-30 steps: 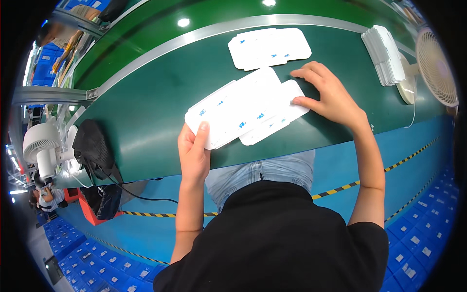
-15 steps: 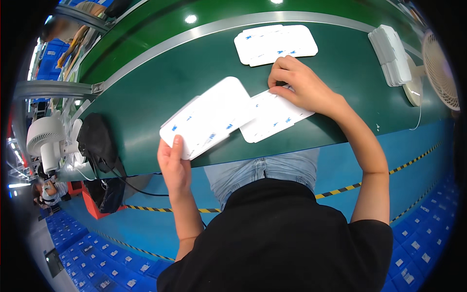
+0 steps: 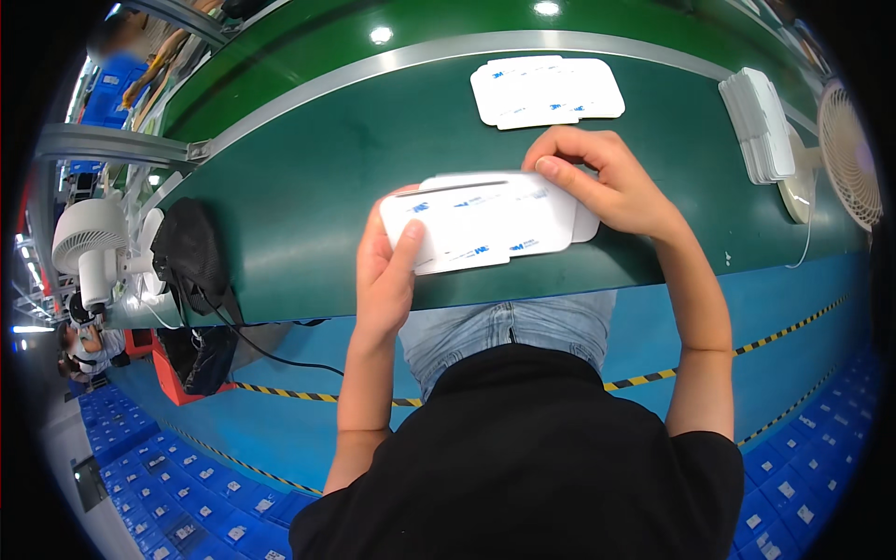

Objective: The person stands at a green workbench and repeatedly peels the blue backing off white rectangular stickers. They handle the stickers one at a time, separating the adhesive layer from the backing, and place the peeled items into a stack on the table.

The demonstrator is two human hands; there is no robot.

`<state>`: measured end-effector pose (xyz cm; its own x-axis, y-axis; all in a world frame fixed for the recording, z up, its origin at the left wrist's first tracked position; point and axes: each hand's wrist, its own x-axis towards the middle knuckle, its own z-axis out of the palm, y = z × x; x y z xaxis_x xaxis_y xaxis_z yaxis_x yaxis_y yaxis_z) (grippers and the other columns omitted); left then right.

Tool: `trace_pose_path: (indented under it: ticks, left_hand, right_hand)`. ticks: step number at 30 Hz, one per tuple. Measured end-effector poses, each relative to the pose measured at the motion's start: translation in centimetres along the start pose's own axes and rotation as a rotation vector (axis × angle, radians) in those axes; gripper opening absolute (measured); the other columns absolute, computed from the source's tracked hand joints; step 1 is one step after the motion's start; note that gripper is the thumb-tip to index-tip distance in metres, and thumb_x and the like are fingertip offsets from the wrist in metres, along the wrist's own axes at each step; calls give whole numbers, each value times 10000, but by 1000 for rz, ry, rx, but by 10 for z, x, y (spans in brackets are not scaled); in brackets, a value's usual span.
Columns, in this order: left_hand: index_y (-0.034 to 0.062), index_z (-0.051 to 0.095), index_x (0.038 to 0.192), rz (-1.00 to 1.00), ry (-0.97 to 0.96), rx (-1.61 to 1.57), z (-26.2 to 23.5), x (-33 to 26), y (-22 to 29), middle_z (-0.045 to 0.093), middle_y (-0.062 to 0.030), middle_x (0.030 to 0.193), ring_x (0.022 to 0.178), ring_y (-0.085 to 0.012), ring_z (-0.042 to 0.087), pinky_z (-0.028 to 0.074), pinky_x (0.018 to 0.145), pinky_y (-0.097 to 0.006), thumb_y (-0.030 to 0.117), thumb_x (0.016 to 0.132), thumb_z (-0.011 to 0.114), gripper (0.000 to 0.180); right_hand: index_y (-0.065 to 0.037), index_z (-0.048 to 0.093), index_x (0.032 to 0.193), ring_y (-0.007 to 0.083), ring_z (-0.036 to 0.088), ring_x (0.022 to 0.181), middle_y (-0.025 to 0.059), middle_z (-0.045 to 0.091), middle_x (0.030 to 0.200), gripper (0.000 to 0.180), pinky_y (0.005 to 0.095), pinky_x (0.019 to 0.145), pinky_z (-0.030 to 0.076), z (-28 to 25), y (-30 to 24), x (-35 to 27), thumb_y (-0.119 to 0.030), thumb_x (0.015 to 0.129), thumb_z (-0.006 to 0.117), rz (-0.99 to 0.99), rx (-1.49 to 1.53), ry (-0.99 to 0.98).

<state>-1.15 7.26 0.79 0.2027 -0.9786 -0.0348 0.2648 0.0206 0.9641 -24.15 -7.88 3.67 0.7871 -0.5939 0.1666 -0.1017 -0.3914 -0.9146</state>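
A white flat panel [image 3: 467, 224] with rounded corners, stepped edges and blue printed marks is in my left hand [image 3: 387, 271], thumb on its face and fingers behind. Along its upper edge runs a narrow dark line. My right hand [image 3: 607, 177] has curled fingers, with thumb and forefinger pinched at the panel's upper right corner. Behind that right end, part of a second white panel [image 3: 586, 224] shows; most of it is hidden. Farther back on the green table [image 3: 308, 187] lies a similar white stack or panel [image 3: 546, 93], touched by neither hand.
A stack of white panels [image 3: 754, 126] stands at the right, beside a white fan [image 3: 847, 154]. At the left are another white fan [image 3: 89, 233] and a black bag [image 3: 191, 247] with a cable. A metal rail [image 3: 420, 51] borders the table's back.
My left hand has brought its panel rightward and turned it nearly level, over the second panel. My right hand has shifted slightly right and now meets the held panel's corner.
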Motion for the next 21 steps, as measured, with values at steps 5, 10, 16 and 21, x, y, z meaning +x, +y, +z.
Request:
trace_pose_path:
  ticks: [5, 10, 16, 21]
  left_hand:
    - [-37, 460, 1355, -17, -32, -76, 3, 8, -5, 607, -127, 1259, 1146, -162, 591, 465, 1005, -323, 112, 1029, 499, 361]
    - [-6, 455, 1360, 38, 70, -234, 9, 14, -7, 605, -131, 1280, 1176, -189, 600, 471, 1023, -353, 136, 1034, 498, 358]
    - [10, 421, 1385, 17, 114, -184, 30, 17, -18, 555, -100, 1320, 1224, -161, 531, 410, 1060, -337, 135, 1045, 466, 365]
    - [-20, 451, 1350, 36, 84, -77, 20, 20, -11, 589, -113, 1265, 1173, -158, 560, 430, 1035, -328, 117, 1037, 464, 342]
  right_hand:
    - [-10, 611, 1180, 151, 629, 940, 74, 674, 1031, 260, 282, 841, 491, 15, 8, -5, -196, 1010, 549, -42, 127, 220]
    - [-34, 470, 1375, 158, 529, 1192, 102, 582, 1254, 404, 295, 1024, 404, 32, 15, -20, -284, 1058, 487, 82, 515, 496]
    - [-11, 424, 1401, 162, 471, 1243, 105, 513, 1330, 437, 304, 1075, 348, 60, 5, -20, -236, 1038, 519, 94, 558, 610]
    - [-13, 364, 1466, 222, 460, 1297, 136, 481, 1386, 650, 349, 1091, 361, 57, 3, -20, -198, 935, 690, 74, 433, 569]
